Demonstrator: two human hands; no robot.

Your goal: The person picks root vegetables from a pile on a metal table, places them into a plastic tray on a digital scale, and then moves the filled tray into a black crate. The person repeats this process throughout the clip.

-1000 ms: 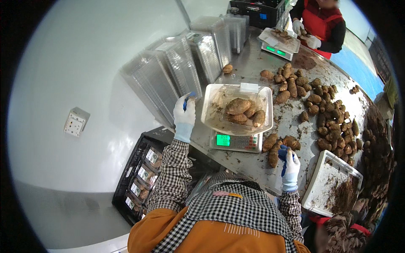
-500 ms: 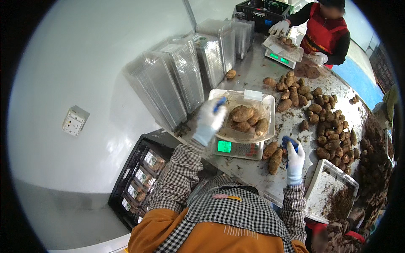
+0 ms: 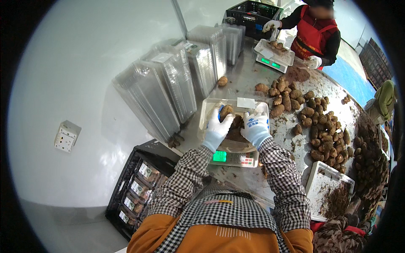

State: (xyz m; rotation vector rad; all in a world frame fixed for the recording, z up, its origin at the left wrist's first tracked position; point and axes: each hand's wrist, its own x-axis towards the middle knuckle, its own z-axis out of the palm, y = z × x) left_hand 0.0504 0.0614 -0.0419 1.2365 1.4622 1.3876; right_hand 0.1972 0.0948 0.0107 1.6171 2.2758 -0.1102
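In front of me a clear plastic tray [image 3: 205,114] holding several brown taros rests on a digital scale [image 3: 236,159] with a green-lit display. My left hand [image 3: 216,130], in a white glove, is closed round a taro [image 3: 226,111] at the tray's left side; something blue shows at its fingers. At the right side of the tray, my gloved right hand [image 3: 255,127] has its thumb and fingers curled on a darker taro [image 3: 237,121], partly hidden by the hand. A white label [image 3: 246,103] lies by the tray's far edge.
Stacked clear trays [image 3: 147,97] line the wall. A heap of taros [image 3: 327,130] covers the table's right part, near a white soil-strewn tray [image 3: 314,189]. A black crate [image 3: 122,194] with packed trays stands lower left. Across the table, a person in red [image 3: 312,36] works at another scale [image 3: 274,57].
Both hands have come into the tray, the right one from the table's front right, the left from the tray's left side. They now grip taros. The whole view has shifted slightly.
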